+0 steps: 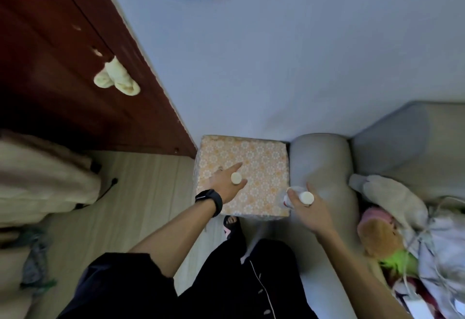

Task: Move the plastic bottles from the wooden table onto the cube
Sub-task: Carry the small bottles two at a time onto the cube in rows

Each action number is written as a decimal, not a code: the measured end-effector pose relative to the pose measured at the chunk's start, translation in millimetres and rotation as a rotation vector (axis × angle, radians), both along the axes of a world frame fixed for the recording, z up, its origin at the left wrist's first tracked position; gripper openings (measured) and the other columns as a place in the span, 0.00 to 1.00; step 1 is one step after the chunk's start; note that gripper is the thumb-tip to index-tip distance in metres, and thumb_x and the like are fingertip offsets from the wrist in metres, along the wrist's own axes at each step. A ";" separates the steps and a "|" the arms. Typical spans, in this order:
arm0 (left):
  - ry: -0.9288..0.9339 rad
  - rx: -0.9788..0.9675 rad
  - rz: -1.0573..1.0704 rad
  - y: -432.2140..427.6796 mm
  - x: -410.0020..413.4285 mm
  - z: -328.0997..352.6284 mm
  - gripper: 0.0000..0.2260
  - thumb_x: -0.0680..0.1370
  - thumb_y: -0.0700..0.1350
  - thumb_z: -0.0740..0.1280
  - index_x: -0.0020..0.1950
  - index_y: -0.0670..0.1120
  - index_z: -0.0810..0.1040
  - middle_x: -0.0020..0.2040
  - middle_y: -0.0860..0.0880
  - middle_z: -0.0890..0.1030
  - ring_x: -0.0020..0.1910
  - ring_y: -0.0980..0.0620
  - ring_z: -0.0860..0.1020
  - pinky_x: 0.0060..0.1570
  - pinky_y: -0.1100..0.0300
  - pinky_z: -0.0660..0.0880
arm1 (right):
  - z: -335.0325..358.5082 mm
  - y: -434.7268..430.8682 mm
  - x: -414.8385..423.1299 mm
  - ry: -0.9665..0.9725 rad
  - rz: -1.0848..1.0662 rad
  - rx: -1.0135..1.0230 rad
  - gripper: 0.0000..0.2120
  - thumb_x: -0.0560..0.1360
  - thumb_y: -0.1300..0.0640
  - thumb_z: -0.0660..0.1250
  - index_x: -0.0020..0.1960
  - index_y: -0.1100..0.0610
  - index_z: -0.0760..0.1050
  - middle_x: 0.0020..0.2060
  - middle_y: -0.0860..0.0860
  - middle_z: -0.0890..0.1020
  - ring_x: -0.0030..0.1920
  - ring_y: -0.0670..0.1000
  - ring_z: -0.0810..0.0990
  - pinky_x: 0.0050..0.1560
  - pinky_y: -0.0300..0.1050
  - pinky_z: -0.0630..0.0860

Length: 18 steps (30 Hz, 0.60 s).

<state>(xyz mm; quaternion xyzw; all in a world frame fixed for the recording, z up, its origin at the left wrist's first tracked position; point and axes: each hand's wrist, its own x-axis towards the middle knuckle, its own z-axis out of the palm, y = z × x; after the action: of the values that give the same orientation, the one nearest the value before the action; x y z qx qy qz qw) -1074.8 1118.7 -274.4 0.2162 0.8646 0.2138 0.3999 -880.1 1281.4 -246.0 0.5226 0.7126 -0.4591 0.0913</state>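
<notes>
Two plastic bottles, one in each hand. Nearest, the right hand [310, 208] curls round the right bottle [306, 197] at the right edge of the cube [261, 155], beside the sofa arm [320, 162]. Farther, the left hand [225, 186] grips the left bottle [236, 178] over the cube's top; whether it touches is unclear.

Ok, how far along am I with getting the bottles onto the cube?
Nothing rests on the cube yet. In hand: your left hand holds one bottle over its top, your right hand holds another bottle at its right edge. Left: set both down; no other bottles show.
</notes>
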 end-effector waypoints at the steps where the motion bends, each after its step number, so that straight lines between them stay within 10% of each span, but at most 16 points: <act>1: -0.028 0.017 0.023 9.3 -3.1 -2.5 0.29 0.79 0.61 0.65 0.79 0.63 0.60 0.75 0.41 0.71 0.75 0.43 0.67 0.59 0.52 0.75 | -6.4 8.0 -4.7 -0.014 0.000 -0.007 0.41 0.77 0.38 0.67 0.80 0.59 0.59 0.75 0.55 0.71 0.74 0.58 0.69 0.70 0.51 0.67; 13: -0.162 0.054 0.188 85.2 -23.6 -74.2 0.23 0.79 0.57 0.68 0.73 0.56 0.71 0.71 0.52 0.75 0.68 0.49 0.75 0.60 0.58 0.72 | -108.1 105.0 -77.4 -0.155 0.151 -0.152 0.40 0.77 0.36 0.66 0.81 0.52 0.56 0.76 0.51 0.68 0.75 0.58 0.68 0.68 0.48 0.67; 18: -0.143 0.052 0.244 106.9 -28.8 -117.2 0.22 0.77 0.59 0.69 0.71 0.60 0.73 0.67 0.53 0.78 0.62 0.49 0.78 0.60 0.51 0.78 | -156.6 123.9 -87.2 -0.113 0.167 -0.158 0.43 0.68 0.24 0.63 0.75 0.47 0.64 0.68 0.49 0.78 0.61 0.55 0.80 0.47 0.42 0.73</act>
<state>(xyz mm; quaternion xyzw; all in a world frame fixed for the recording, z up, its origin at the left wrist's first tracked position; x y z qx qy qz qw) -1103.6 1225.6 -391.6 0.1040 0.8480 0.2981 0.4257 -967.4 1405.3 -402.6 0.4778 0.7088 -0.4746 0.2101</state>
